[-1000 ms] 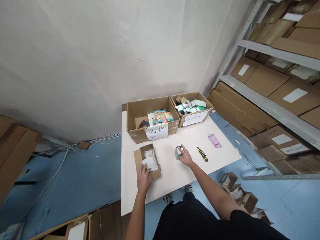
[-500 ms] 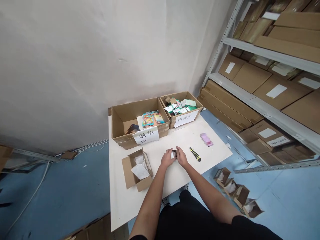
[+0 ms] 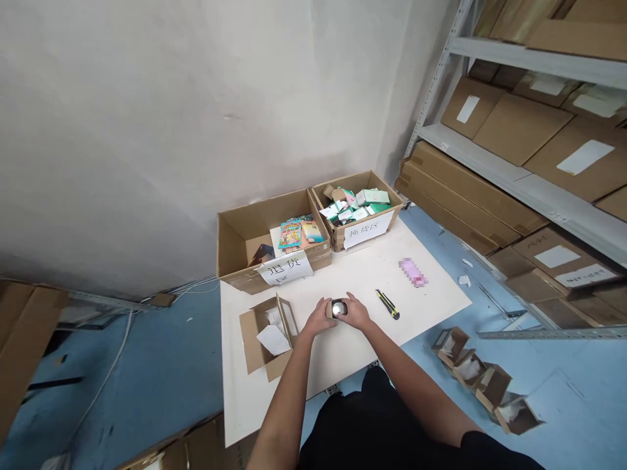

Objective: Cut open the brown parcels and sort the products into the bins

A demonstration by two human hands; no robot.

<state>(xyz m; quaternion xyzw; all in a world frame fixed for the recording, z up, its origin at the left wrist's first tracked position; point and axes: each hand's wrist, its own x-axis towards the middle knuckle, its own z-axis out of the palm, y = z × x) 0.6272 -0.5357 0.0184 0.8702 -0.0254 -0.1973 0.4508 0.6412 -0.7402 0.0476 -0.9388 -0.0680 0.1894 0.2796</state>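
Head view: left grip and right grip both clasp a small box with a shiny round surface, over the desk. A carton sits left of the grips, a knife right.

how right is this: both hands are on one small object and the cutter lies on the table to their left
The side is wrong: the left hand and right hand are on one small object, but the head view shows the cutter lying on the table to their right.
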